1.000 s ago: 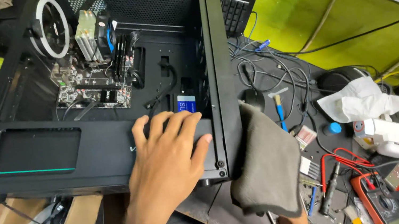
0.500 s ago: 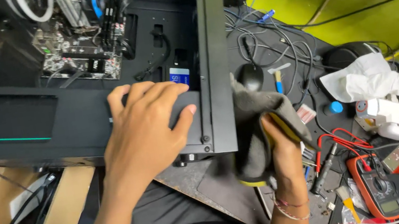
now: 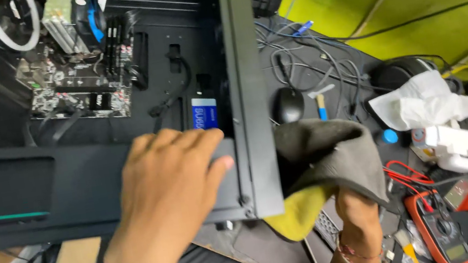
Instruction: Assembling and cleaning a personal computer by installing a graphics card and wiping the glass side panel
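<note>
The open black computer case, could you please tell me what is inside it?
Inside the computer case: a motherboard, black cables and a blue-labelled drive. The left hand and the case's shroud cover the lower compartment.

the open computer case point(image 3: 90, 181) fills the left of the tabletop point(image 3: 254, 252); its upright black edge panel point(image 3: 246, 85) walls it off. right of that, tangled cables point(image 3: 311, 61), a mouse point(image 3: 289, 105), white tissue point(image 3: 422, 100) and a multimeter point(image 3: 437, 227) crowd the surface, leaving little bare room.

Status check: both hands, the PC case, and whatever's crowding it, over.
Left hand flat on black computer case. Right hand grips grey-and-yellow cloth beside the case's edge. Black mouse and tangled cables close alongside.
</note>
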